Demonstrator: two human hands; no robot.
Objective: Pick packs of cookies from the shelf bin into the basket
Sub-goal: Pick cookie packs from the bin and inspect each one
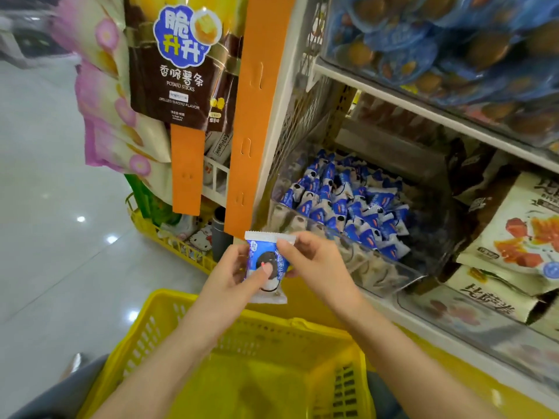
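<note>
A blue-and-white cookie pack (266, 276) with a dark sandwich cookie printed on it is held upright above the yellow basket (211, 322). My left hand (233, 273) pinches its left side, thumb on the front. My right hand (308, 258) pinches its upper right edge. The clear shelf bin (390, 270) sits just right of my hands, with several more blue-and-white packs (341, 204) piled inside. The basket's inside shows only bare yellow plastic.
An orange shelf post (254, 116) stands right behind my hands. Potato stick bags (178, 62) hang at upper left. A second yellow basket (169, 240) with goods sits on the floor. Beige snack bags (520, 231) lie right of the bin; blue packs (438, 40) fill the shelf above.
</note>
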